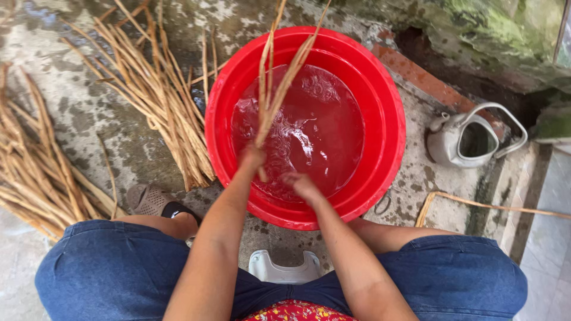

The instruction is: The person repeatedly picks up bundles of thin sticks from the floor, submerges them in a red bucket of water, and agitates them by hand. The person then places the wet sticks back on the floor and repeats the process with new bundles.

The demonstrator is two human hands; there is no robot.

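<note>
Denim-clad knees frame the view, and between them the left hand (252,158) is clenched round a bundle of pale fibrous strips (275,89) standing up out of the red plastic basin (389,125), their tops cut off by the frame. Whether the right hand (302,185) — fingers half sunk in rippled water — pinches anything cannot be told. More dry strips (160,95) lie left on mottled concrete; a dented metal kettle (461,139) sits right.

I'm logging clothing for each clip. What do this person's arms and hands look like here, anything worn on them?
Both forearms are bare, with no sleeves in view. The left hand and right hand show no gloves; no watch, bracelet or ring is visible.
</note>
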